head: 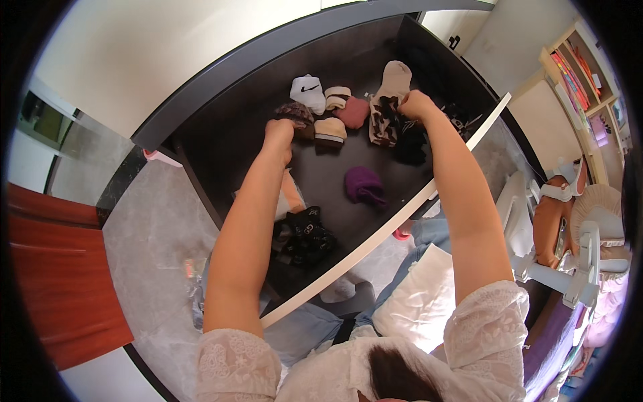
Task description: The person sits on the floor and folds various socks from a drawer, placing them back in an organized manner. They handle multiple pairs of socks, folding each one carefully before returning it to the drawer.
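Note:
A wide dark drawer (326, 161) stands pulled out before me, with rolled socks and other small clothing inside. My left hand (280, 138) is at a brown patterned sock bundle (295, 113), its fingertips partly hidden. Beside that bundle are a white sock with a Nike swoosh (307, 91), a cream rolled sock (329, 129), a cream-and-brown roll (336, 97) and a dusty pink roll (353, 113). My right hand (418, 105) has curled fingers at the edge of a camouflage-patterned fabric piece (384, 120). Beyond it lies a beige sock (397, 75).
A purple bundle (363, 186) and black printed fabric (309, 233) lie nearer me in the drawer. Dark fabric (412, 143) lies under my right wrist. The white drawer front (351, 251) crosses below my forearms. A wooden shelf with books (572, 75) stands at right.

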`<act>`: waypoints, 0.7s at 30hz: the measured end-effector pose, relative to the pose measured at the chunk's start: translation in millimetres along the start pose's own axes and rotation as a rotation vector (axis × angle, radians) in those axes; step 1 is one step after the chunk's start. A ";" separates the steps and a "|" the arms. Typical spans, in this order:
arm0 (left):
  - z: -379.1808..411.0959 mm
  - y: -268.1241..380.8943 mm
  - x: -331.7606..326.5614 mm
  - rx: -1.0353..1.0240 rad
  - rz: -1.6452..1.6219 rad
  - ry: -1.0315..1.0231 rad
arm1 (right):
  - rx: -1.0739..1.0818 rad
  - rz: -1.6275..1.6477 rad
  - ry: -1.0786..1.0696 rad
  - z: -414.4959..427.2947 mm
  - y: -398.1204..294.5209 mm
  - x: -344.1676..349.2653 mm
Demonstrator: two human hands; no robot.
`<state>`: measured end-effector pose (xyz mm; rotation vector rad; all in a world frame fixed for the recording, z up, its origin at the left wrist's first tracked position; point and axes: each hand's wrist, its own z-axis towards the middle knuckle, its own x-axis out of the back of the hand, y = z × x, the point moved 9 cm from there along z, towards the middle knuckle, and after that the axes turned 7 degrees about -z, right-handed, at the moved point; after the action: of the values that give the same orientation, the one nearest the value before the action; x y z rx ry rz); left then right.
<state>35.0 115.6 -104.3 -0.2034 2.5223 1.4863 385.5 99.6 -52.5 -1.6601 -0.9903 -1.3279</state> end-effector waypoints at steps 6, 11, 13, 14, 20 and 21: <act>-19.3 46.6 21.0 -0.409 0.221 0.308 | 0.480 0.018 -0.035 -50.3 -104.6 12.5; -28.0 48.3 10.9 -0.449 0.217 0.265 | 0.269 -0.352 -0.214 -67.0 -94.8 -23.1; -43.9 56.7 4.2 -0.433 0.149 0.235 | 0.276 -0.437 -0.217 -67.8 -93.5 -33.4; -48.8 58.3 0.1 -0.422 0.115 0.216 | 0.265 -0.485 -0.232 -67.0 -89.3 -39.4; -23.0 50.9 8.7 -0.522 0.098 0.196 | 0.176 -0.372 -0.105 -50.4 -96.7 -33.7; -25.2 49.1 3.0 -0.501 0.071 0.163 | 0.128 -0.328 -0.078 -47.9 -92.2 -25.8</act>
<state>18.5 117.2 -51.5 -0.3238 2.2383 2.1915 279.3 89.8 -61.2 -1.5067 -1.4112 -1.3828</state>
